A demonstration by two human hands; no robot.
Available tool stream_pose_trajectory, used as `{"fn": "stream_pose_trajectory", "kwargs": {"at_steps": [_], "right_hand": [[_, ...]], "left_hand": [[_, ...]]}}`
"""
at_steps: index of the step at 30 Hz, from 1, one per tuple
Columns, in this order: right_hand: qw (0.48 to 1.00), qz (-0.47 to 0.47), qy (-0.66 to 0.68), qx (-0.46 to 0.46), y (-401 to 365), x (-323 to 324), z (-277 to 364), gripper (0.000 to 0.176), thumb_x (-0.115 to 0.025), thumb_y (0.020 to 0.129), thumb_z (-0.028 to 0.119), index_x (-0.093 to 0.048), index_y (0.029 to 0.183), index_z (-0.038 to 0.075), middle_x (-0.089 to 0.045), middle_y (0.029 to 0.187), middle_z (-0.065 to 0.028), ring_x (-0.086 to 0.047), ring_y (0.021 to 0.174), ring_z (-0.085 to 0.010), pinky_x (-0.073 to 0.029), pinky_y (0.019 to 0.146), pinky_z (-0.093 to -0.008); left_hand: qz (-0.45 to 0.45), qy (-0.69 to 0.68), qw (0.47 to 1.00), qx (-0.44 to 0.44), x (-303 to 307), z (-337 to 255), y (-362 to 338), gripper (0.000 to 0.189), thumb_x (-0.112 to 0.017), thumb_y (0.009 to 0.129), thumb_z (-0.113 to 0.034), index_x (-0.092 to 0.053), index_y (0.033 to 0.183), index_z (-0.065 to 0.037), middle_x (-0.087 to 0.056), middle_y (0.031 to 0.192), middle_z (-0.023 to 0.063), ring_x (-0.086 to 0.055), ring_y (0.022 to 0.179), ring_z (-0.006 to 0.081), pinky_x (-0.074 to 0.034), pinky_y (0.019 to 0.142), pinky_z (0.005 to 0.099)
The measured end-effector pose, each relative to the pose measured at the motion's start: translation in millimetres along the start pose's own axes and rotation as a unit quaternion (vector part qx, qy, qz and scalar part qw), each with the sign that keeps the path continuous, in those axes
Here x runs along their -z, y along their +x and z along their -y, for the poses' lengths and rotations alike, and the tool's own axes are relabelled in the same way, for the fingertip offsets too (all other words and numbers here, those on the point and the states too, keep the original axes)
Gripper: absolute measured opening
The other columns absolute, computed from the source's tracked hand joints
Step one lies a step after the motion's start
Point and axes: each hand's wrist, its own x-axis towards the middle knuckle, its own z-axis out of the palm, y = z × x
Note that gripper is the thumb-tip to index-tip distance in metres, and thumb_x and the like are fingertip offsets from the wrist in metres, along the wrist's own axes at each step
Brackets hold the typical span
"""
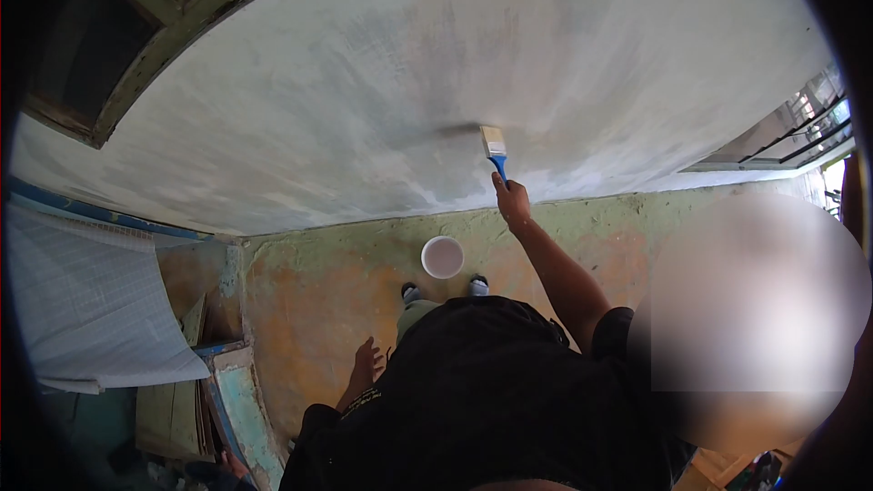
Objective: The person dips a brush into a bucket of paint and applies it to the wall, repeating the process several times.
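My right hand (513, 202), arm stretched forward, is closed around the blue handle of a flat paintbrush (494, 144). The pale bristles point up at the wall (346, 118), with a dark shadow beside their tip. Patchy grey and whitish strokes cover this wall. Down by my left side hangs my left hand (368, 361), fingers apart and holding nothing. A white bucket (443, 257) of pale, pinkish-grey liquid stands on the floor in front of my feet, below the brush.
Worn green and orange floor (309, 291) runs along the wall's foot. To the left, a whitish checked cloth (100, 295) hangs by a blue-edged opening with boards (168, 418) behind it. A window frame (136, 82) is at upper left, louvred panes (800, 132) at right.
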Motion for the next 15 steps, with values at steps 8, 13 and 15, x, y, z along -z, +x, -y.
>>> {"fn": "stream_pose_trajectory", "kwargs": {"at_steps": [8, 13, 15], "right_hand": [[0.898, 0.244, 0.339, 0.135, -53.2, 60.7, 129.2, 0.054, -0.041, 0.101, 0.053, -0.057, 0.09, 0.003, -0.036, 0.054, 0.0048, -0.028, 0.038, -0.0045, -0.022, 0.034, -0.023], [0.884, 0.283, 0.328, 0.178, -67.8, 70.6, 161.3, 0.061, -0.029, 0.103, 0.054, -0.057, 0.118, 0.001, -0.042, 0.061, 0.0012, -0.028, 0.037, -0.0054, -0.023, 0.035, -0.0213], [0.879, 0.286, 0.333, 0.184, -69.6, 71.4, 159.8, 0.062, -0.028, 0.103, 0.054, -0.055, 0.122, 0.0, -0.042, 0.062, 0.0012, -0.03, 0.038, -0.0057, -0.025, 0.035, -0.0214]], "left_hand": [[-0.02, -0.107, 0.993, 0.045, 1.0, -7.3, 36.3, 0.062, -0.047, 0.1, -0.046, -0.032, 0.149, -0.013, -0.043, 0.146, 0.0141, -0.045, 0.129, 0.0351, -0.036, 0.105, 0.0537], [-0.023, -0.112, 0.993, 0.034, -0.9, -30.3, 32.9, 0.061, -0.047, 0.099, -0.046, -0.033, 0.149, -0.013, -0.042, 0.147, 0.0136, -0.044, 0.131, 0.0354, -0.035, 0.105, 0.0544], [-0.018, -0.111, 0.993, 0.028, -1.5, -32.6, 29.6, 0.061, -0.048, 0.099, -0.046, -0.033, 0.148, -0.012, -0.041, 0.147, 0.0137, -0.043, 0.131, 0.0354, -0.035, 0.105, 0.0545]]}}
